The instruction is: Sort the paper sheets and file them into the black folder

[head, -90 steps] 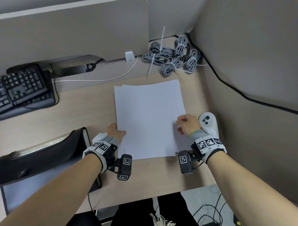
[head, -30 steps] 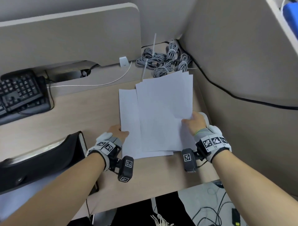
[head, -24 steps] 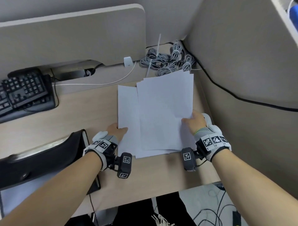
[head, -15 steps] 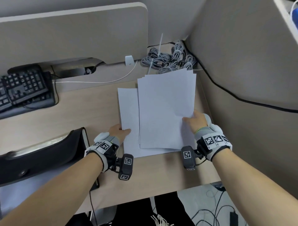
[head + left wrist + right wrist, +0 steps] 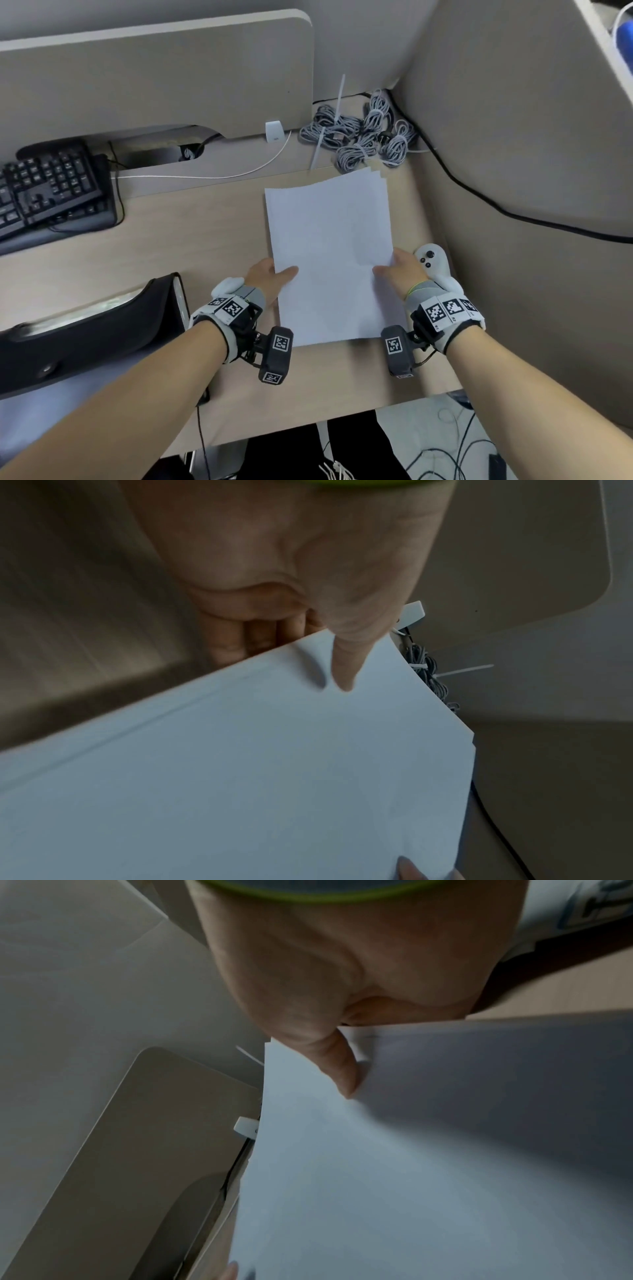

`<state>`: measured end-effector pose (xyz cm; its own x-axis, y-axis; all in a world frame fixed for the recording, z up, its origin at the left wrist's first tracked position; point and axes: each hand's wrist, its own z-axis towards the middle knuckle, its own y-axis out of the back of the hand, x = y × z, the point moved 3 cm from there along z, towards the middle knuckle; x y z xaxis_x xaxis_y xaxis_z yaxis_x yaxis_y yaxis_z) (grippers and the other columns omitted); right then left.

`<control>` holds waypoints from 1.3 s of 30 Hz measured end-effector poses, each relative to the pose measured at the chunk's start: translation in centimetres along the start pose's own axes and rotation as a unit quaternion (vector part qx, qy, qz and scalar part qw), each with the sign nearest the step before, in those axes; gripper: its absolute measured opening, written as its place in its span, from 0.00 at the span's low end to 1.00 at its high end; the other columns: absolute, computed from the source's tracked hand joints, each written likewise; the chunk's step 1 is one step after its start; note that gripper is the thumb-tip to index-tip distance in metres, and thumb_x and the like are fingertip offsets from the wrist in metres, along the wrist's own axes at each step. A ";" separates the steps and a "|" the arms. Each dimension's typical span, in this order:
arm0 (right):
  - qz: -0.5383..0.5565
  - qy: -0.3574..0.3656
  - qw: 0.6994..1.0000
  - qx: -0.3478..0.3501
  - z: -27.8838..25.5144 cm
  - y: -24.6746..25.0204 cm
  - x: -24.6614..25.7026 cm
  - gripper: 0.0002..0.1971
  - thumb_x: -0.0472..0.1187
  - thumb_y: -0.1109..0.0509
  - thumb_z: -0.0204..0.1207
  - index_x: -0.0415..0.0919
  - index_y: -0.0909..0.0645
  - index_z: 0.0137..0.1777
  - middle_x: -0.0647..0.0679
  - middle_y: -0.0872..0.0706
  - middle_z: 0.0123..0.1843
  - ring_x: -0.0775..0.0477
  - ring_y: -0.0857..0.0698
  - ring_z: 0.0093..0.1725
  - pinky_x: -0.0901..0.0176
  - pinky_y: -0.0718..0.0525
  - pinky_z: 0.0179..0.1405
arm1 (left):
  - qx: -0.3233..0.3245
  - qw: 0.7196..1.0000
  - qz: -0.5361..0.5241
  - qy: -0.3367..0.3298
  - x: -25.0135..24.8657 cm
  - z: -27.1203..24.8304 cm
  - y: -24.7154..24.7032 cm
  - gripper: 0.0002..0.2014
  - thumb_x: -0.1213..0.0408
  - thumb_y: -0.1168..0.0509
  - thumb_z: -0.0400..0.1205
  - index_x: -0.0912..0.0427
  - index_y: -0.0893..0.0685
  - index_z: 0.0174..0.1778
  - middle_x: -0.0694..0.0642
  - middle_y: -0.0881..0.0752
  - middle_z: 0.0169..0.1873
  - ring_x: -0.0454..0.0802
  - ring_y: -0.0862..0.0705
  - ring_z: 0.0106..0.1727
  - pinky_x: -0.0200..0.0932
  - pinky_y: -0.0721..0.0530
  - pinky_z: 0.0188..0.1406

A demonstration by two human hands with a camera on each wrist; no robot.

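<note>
A stack of white paper sheets (image 5: 330, 253) is held above the desk, its far corners slightly fanned. My left hand (image 5: 270, 277) pinches the stack's left edge, thumb on top and fingers underneath; the left wrist view shows the thumb pressed on the paper sheets (image 5: 274, 764). My right hand (image 5: 397, 272) pinches the right edge the same way, its thumb lying on the paper sheets (image 5: 428, 1150) in the right wrist view. The black folder (image 5: 78, 332) lies open at the desk's left front, a clear sleeve showing inside it.
A white controller (image 5: 433, 263) lies beside my right hand near the partition. Coiled grey cables (image 5: 363, 137) fill the back corner. A black keyboard (image 5: 48, 188) sits at the far left. A white cable (image 5: 212, 176) runs along the back. A black cord (image 5: 513, 216) hangs on the right wall.
The sheets held apart by each hand have been brought together into one aligned stack. My left hand moved right and now grips the stack's left edge.
</note>
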<state>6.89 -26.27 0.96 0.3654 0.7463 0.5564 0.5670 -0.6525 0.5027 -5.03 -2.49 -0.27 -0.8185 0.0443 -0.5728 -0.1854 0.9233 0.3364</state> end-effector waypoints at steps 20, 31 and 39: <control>0.122 0.041 0.991 -0.028 0.5 1.7 1.2 0.21 0.43 0.23 0.63 0.45 0.20 0.57 0.52 0.12 0.50 0.50 0.13 0.48 0.53 0.14 0.48 | 0.006 0.999 -0.006 0.044 -1.6 0.7 -1.2 0.10 0.80 0.36 0.71 0.63 0.28 0.37 0.60 0.25 0.34 0.57 0.25 0.35 0.46 0.25 0.36; 0.040 0.025 0.996 -0.079 0.6 2.5 0.3 0.07 0.37 0.28 0.72 0.39 0.16 0.49 0.44 0.15 0.40 0.40 0.17 0.40 0.56 0.21 0.41 | -0.060 0.994 0.088 -0.008 0.7 3.5 0.1 0.16 0.76 0.39 0.75 0.50 0.20 0.29 0.53 0.15 0.32 0.56 0.17 0.34 0.42 0.17 0.35; 0.038 0.030 0.995 -0.082 0.7 3.3 0.2 0.09 0.36 0.27 0.71 0.40 0.16 0.51 0.44 0.14 0.42 0.42 0.16 0.39 0.59 0.19 0.39 | -0.032 0.987 0.159 -0.002 0.6 3.7 -0.3 0.15 0.54 0.28 0.75 0.58 0.23 0.29 0.54 0.18 0.27 0.52 0.22 0.25 0.37 0.26 0.27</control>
<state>9.30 -28.17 2.24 0.3552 0.6887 0.6320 0.4094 -0.7225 0.5572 -3.42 -1.36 -3.52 -0.8391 0.3294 -0.4329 0.0471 0.8368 0.5455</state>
